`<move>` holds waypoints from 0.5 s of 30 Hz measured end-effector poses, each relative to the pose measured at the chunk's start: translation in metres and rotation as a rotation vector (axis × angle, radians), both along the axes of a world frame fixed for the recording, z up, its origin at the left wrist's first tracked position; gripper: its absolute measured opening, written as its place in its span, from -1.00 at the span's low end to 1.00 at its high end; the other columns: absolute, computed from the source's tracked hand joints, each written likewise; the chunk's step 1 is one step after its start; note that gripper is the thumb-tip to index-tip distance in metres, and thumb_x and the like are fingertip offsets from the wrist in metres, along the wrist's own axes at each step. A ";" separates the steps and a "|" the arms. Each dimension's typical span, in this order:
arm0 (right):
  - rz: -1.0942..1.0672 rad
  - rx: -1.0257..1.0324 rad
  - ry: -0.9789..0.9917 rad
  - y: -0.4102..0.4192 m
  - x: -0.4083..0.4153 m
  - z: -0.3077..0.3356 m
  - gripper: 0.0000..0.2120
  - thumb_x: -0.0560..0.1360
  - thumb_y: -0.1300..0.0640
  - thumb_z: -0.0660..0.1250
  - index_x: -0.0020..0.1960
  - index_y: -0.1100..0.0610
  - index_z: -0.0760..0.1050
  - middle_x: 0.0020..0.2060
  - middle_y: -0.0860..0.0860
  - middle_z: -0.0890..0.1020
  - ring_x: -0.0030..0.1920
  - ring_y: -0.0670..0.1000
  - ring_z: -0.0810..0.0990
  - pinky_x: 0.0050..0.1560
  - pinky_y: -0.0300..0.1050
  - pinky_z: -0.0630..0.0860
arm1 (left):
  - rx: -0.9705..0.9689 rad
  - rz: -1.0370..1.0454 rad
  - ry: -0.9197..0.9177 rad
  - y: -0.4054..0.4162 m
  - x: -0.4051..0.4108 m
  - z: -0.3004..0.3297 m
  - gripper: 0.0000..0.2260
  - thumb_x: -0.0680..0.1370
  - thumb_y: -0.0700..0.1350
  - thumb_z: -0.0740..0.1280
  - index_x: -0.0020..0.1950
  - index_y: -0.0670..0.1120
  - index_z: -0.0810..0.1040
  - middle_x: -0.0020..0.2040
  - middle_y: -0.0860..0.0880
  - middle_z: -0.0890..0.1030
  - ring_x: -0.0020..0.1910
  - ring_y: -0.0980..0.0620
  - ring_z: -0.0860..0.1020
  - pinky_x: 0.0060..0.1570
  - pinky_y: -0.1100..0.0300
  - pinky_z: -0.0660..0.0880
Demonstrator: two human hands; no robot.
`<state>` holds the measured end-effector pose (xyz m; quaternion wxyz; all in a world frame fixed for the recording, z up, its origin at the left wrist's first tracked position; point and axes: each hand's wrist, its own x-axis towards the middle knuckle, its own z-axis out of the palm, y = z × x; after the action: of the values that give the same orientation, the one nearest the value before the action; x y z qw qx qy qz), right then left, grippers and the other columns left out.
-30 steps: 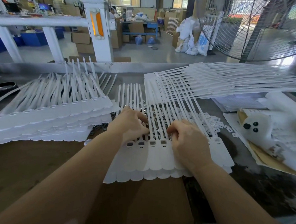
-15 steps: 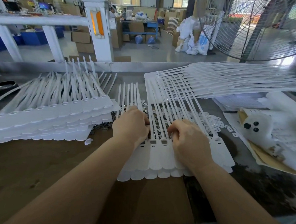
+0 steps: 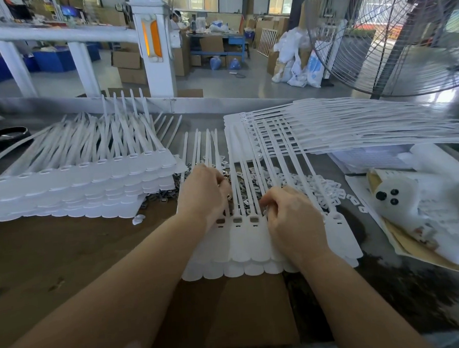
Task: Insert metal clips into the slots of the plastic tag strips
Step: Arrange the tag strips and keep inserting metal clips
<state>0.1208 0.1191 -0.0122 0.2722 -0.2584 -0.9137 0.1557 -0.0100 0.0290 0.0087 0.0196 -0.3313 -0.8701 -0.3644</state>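
A sheet of joined white plastic tag strips (image 3: 242,243) lies on the cardboard in front of me, its thin tails pointing away. Three slots near the heads show grey metal clips (image 3: 237,220). My left hand (image 3: 204,195) lies on the sheet's left part, its curled fingers gripping the tails just above the slots. To the right, my right hand (image 3: 292,219) rests on the sheet with fingers curled, fingertips pinching a small clip at the slot beside the third filled one. Loose clips (image 3: 317,189) are heaped under the tails.
Two tall stacks of tag strips stand at the left (image 3: 77,187) and back right (image 3: 353,124). Dark clips (image 3: 166,199) spill beside the left stack. A white soft toy (image 3: 410,204) lies on papers at right. A black bowl (image 3: 8,135) and a big fan (image 3: 391,37) stand behind.
The sheet slid to the right and my left hand moved right with it, covering the leftmost slots. My right hand stayed at the same spot on the sheet.
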 end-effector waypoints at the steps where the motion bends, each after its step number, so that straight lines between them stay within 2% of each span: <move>1: -0.001 0.004 -0.002 0.000 0.000 0.000 -0.83 0.53 0.21 0.17 -0.04 0.09 0.53 -0.13 -0.05 0.55 -0.10 -0.08 0.41 -0.16 -0.23 0.26 | 0.078 -0.015 -0.094 -0.001 0.000 0.003 -0.87 0.57 -0.12 0.27 -0.09 -0.09 0.60 -0.16 0.09 0.48 -0.31 0.21 0.43 -0.36 0.46 0.39; 3: 0.003 0.000 -0.005 0.000 0.000 0.001 -0.83 0.54 0.21 0.17 -0.04 0.09 0.53 -0.12 -0.05 0.55 -0.09 -0.07 0.43 -0.14 -0.23 0.29 | 0.148 -0.111 -0.244 -0.004 0.004 0.007 -0.92 0.56 -0.09 0.31 -0.07 -0.02 0.59 -0.22 0.16 0.51 -0.31 0.25 0.44 -0.39 0.45 0.37; 5: 0.014 -0.037 0.002 0.000 0.000 0.003 -0.83 0.54 0.22 0.18 -0.03 0.09 0.54 -0.10 -0.04 0.56 -0.05 -0.05 0.47 -0.08 -0.21 0.36 | 0.167 -0.232 -0.341 -0.007 0.010 0.010 -0.93 0.55 -0.10 0.32 -0.09 0.01 0.58 -0.20 0.12 0.58 -0.26 0.20 0.50 -0.32 0.41 0.42; 9: 0.079 -0.223 0.168 0.001 0.003 0.010 -0.85 0.52 0.23 0.27 0.03 0.08 0.57 -0.09 -0.05 0.61 -0.06 -0.08 0.53 0.00 -0.20 0.46 | 0.145 -0.350 -0.386 -0.008 0.019 0.010 -0.91 0.55 -0.14 0.32 -0.10 -0.04 0.61 -0.21 0.02 0.62 -0.23 0.13 0.52 -0.19 0.30 0.48; 12: 0.172 -0.378 0.280 -0.001 0.005 0.016 -0.85 0.51 0.21 0.32 0.04 0.09 0.60 -0.13 -0.10 0.64 -0.10 -0.19 0.56 -0.06 -0.35 0.48 | 0.145 -0.416 -0.386 -0.008 0.024 0.010 -0.91 0.55 -0.16 0.32 -0.13 -0.05 0.60 -0.32 0.10 0.58 -0.36 0.29 0.48 -0.32 0.46 0.37; 15: 0.208 -0.451 0.285 0.000 0.007 0.020 -0.86 0.46 0.24 0.37 0.00 0.13 0.64 -0.19 -0.06 0.67 -0.13 -0.16 0.61 -0.05 -0.30 0.53 | 0.111 -0.436 -0.350 -0.008 0.026 0.009 -0.87 0.55 -0.14 0.31 -0.18 0.01 0.57 -0.46 0.20 0.53 -0.46 0.36 0.45 -0.42 0.50 0.32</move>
<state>0.1280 0.1189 0.0074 0.3161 -0.1930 -0.8302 0.4167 0.0163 0.0206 0.0176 -0.1915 -0.4410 -0.7471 -0.4589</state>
